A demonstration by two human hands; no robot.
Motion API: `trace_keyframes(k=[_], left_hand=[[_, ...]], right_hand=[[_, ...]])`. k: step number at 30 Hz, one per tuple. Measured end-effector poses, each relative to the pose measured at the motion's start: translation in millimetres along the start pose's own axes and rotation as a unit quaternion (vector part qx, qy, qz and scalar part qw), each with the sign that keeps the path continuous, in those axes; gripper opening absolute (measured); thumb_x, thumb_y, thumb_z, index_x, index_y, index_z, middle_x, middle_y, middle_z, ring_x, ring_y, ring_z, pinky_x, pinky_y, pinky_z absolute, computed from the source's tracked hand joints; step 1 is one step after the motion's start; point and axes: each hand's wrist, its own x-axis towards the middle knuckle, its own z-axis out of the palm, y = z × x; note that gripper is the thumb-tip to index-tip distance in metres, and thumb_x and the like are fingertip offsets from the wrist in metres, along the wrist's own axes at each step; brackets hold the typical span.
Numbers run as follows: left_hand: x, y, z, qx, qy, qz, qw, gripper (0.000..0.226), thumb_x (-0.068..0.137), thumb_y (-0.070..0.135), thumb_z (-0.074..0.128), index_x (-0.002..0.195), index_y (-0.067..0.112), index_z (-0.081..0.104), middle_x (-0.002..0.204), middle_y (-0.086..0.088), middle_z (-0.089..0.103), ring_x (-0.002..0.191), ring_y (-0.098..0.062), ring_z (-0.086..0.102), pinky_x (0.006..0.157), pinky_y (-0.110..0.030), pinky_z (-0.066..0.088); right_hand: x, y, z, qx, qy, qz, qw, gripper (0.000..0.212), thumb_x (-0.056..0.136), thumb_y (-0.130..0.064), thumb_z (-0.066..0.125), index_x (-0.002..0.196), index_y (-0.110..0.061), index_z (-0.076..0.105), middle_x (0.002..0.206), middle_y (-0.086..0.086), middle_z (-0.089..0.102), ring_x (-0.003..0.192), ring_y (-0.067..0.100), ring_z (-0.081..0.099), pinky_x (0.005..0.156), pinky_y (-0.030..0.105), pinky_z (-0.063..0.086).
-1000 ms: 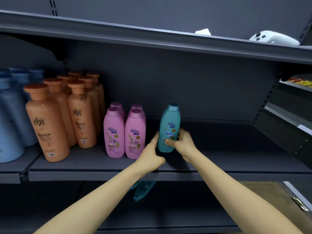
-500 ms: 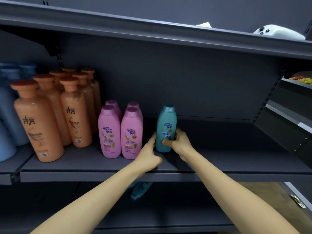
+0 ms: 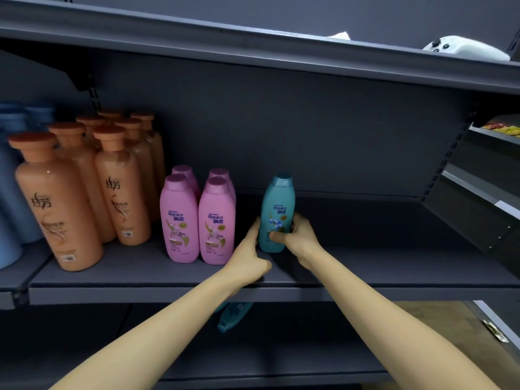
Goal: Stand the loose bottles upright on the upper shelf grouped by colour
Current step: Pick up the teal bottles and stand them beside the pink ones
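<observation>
Bottles stand in colour groups left of the teal bottle [image 3: 277, 209]: four pink bottles [image 3: 178, 220] just beside it, orange bottles [image 3: 59, 204] farther left, blue bottles [image 3: 11, 192] farthest. Nothing stands to its right. The left hand [image 3: 247, 260] lays one straight digit against the teal bottle's left side, its other fingers curled under. The right hand [image 3: 298, 237] grips the bottle low down, thumb across the label and fingers round the right side.

The teal bottle stands upright on the dark grey upper shelf [image 3: 394, 266], near its front edge. Below it, a second teal bottle [image 3: 233, 315] lies on its side on the lower shelf [image 3: 281, 353]. Above it, the top shelf [image 3: 197, 38] carries a white controller [image 3: 467, 50] and a white scrap [image 3: 339, 35]. Right of it stands a neighbouring rack [image 3: 492, 192] with yellow and red packets [image 3: 503, 129].
</observation>
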Motion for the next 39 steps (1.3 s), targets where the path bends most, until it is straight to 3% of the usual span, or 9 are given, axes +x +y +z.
trace_keyframes(k=[4,12,16,26,34,36,39], left_hand=[[-1.2,-1.1,1.2,-0.001,0.003,-0.001,1.000,0.099,0.075,-0.016,0.049,0.150,0.031,0.003,0.147,0.002,0.034,0.084,0.013,0.047,0.059,0.003,0.040],[-4.1,0.3,3.1,-0.005,0.010,-0.001,1.000,0.098,0.075,-0.017,0.048,0.150,0.028,0.003,0.147,0.002,0.033,0.115,-0.001,0.038,0.063,0.005,0.038],[-4.0,-0.8,4.3,-0.004,0.017,-0.001,1.000,0.098,0.076,-0.017,0.049,0.150,0.028,0.004,0.147,0.001,0.033,0.118,-0.003,0.036,0.063,0.005,0.038],[-3.4,-0.8,6.3,0.000,0.037,-0.003,0.999,0.096,0.075,-0.017,0.049,0.149,0.028,0.007,0.146,-0.001,0.035,0.116,-0.005,0.040,0.062,0.004,0.039],[-4.4,4.3,6.4,-0.004,0.047,-0.013,0.999,0.091,0.076,-0.016,0.047,0.149,0.027,0.014,0.134,0.002,0.045,0.096,0.006,0.048,0.061,0.002,0.041],[-7.7,5.0,6.9,0.005,0.063,-0.019,0.998,0.087,0.078,-0.014,0.048,0.149,0.026,0.017,0.137,0.003,0.045,0.103,0.002,0.046,0.064,0.000,0.040],[-17.0,8.5,7.6,0.050,0.076,-0.011,0.996,0.080,0.080,-0.011,0.048,0.149,0.021,0.021,0.144,-0.001,0.042,0.116,-0.005,0.044,0.084,-0.009,0.037]], right_hand=[[-1.0,-0.1,-1.1,-0.004,-0.005,-0.002,1.000,0.049,0.076,0.006,0.070,0.120,-0.010,0.055,0.114,0.006,0.064,0.102,0.019,0.059,0.088,0.032,0.050],[-2.1,-0.2,-2.3,-0.013,-0.012,0.003,1.000,0.049,0.077,0.005,0.071,0.120,-0.012,0.054,0.117,0.006,0.063,0.107,0.021,0.059,0.093,0.036,0.050],[-3.0,-0.6,-2.5,-0.021,-0.013,0.005,1.000,0.050,0.077,0.004,0.071,0.122,-0.012,0.053,0.118,0.006,0.063,0.109,0.021,0.059,0.094,0.037,0.049],[-5.5,-1.6,-2.8,-0.031,-0.015,0.010,0.999,0.050,0.078,0.002,0.071,0.122,-0.012,0.053,0.119,0.006,0.063,0.111,0.022,0.058,0.094,0.036,0.049],[-7.2,-1.9,-2.7,-0.051,-0.007,0.010,0.999,0.050,0.078,0.000,0.071,0.123,-0.013,0.052,0.120,0.006,0.062,0.109,0.021,0.058,0.092,0.034,0.049],[-8.6,-1.4,-1.4,-0.060,0.001,0.010,0.998,0.050,0.079,-0.002,0.072,0.123,-0.013,0.051,0.120,0.006,0.062,0.110,0.022,0.059,0.093,0.036,0.050],[-13.4,-0.2,-1.6,-0.074,0.019,0.013,0.997,0.048,0.081,-0.005,0.070,0.123,-0.011,0.049,0.120,0.005,0.060,0.110,0.022,0.057,0.090,0.035,0.050]])
